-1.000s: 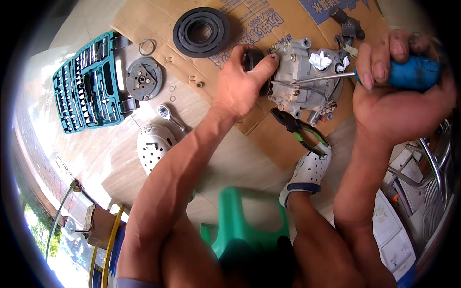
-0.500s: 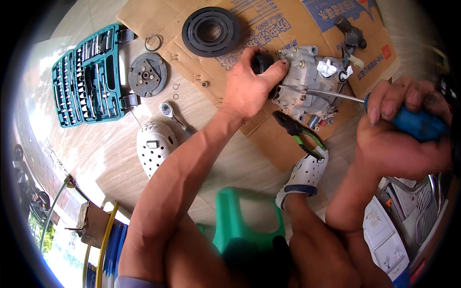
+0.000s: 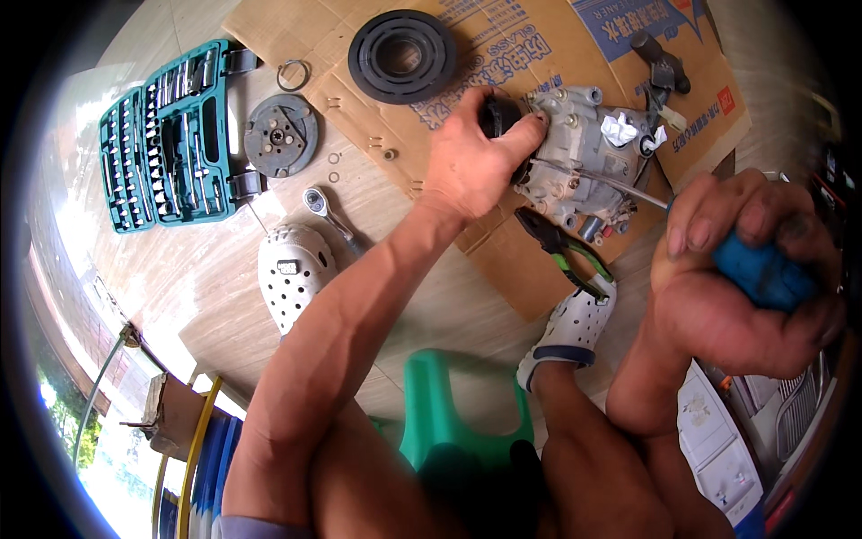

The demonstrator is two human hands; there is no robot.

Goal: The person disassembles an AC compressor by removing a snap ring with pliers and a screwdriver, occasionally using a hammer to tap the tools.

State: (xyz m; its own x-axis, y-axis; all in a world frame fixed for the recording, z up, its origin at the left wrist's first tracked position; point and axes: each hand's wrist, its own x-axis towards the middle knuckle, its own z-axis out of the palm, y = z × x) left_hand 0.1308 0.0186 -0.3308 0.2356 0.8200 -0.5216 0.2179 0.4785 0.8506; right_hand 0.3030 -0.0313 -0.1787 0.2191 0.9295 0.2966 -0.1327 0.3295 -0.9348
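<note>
My left hand (image 3: 467,162) grips a black round part (image 3: 496,117) on the left end of a metal compressor (image 3: 584,193), its thumb over that part. My right hand (image 3: 736,251) is closed round the blue handle (image 3: 763,274) of a screwdriver, whose thin shaft (image 3: 633,190) reaches left to the joint between the compressor and the black part; its tip is hard to make out. White crumpled paper (image 3: 620,128) sits on the compressor. Green-and-black pliers (image 3: 561,251) lie just below it, by my shoe. A black grooved pulley (image 3: 401,56) lies on the cardboard (image 3: 485,260) above my left hand.
An open teal socket case (image 3: 166,144), a metal disc (image 3: 280,135), a ring (image 3: 293,77), small washers and a ratchet (image 3: 328,216) lie at left. A dark cylindrical fitting (image 3: 660,63) is at top right. A green stool (image 3: 426,404) is beneath me; metal clutter lines the lower right.
My right hand and the screwdriver handle have moved down, steepening the shaft's angle. My left hand still grips the black part; it and the compressor appear a little further right in view.
</note>
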